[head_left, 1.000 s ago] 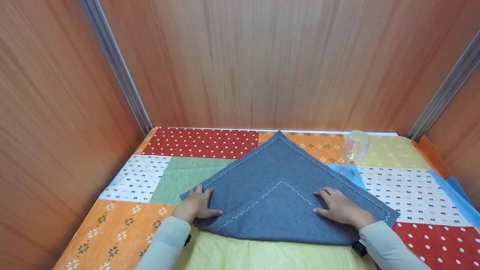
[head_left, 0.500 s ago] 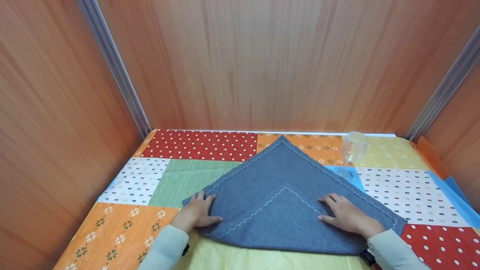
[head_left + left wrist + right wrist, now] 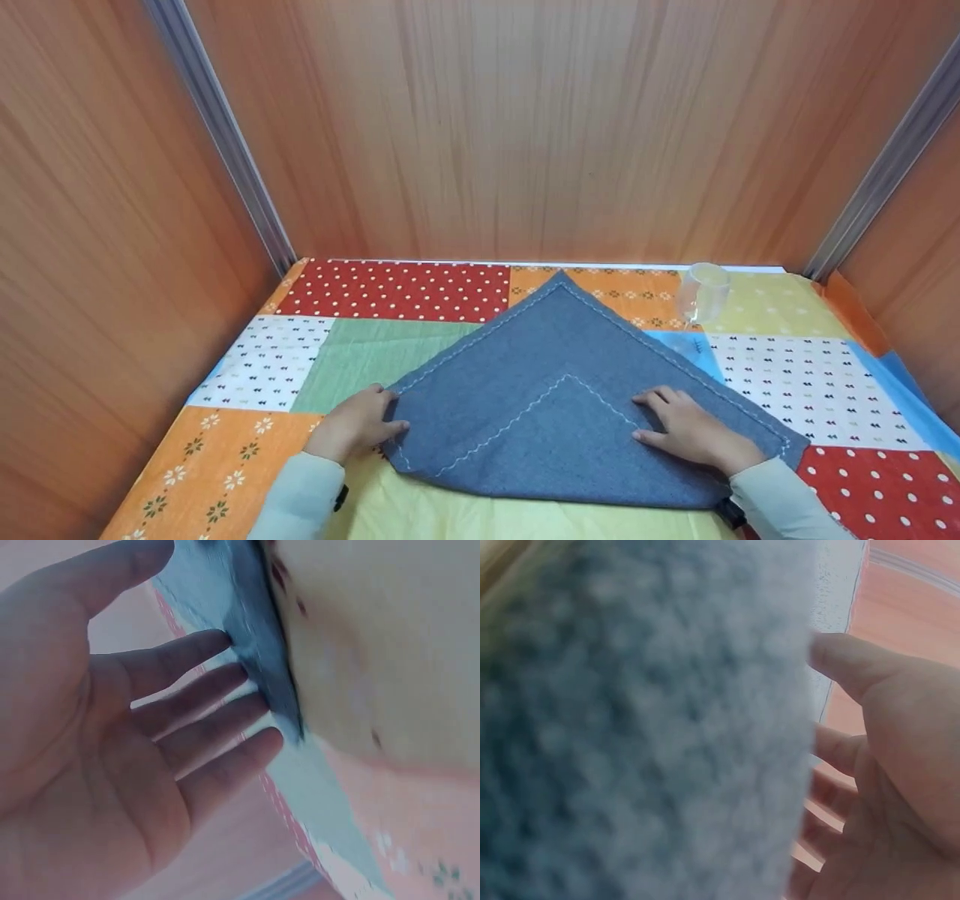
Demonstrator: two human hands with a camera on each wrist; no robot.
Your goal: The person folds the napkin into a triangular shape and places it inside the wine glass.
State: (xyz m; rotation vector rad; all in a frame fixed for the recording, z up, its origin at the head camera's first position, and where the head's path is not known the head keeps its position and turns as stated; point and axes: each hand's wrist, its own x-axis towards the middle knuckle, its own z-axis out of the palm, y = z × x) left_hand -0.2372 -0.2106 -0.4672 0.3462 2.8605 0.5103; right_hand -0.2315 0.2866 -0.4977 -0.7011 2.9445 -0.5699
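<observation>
A grey cloth (image 3: 540, 420) with white wavy stitching lies folded on the table, its peak pointing to the back. At its left corner is my left hand (image 3: 360, 424), fingers spread and fairly straight; in the left wrist view its fingertips (image 3: 259, 701) touch or nearly touch the cloth's edge (image 3: 262, 652). My right hand (image 3: 694, 431) rests on the right part of the cloth, fingers extended. Close up in the right wrist view, blurred cloth (image 3: 652, 720) hides the fingertips of that hand (image 3: 900, 772).
A clear glass (image 3: 703, 294) stands at the back right, beyond the cloth. The patchwork tablecloth (image 3: 247, 450) covers the table. Wood-patterned panels (image 3: 487, 135) close off the back and both sides, with metal posts (image 3: 232, 150) at the corners.
My left hand has slid left, off the cloth's surface to its left corner, uncovering more stitching. Earlier, the cloth and right hand shifted slightly right and nearer; the right hand stays on the cloth.
</observation>
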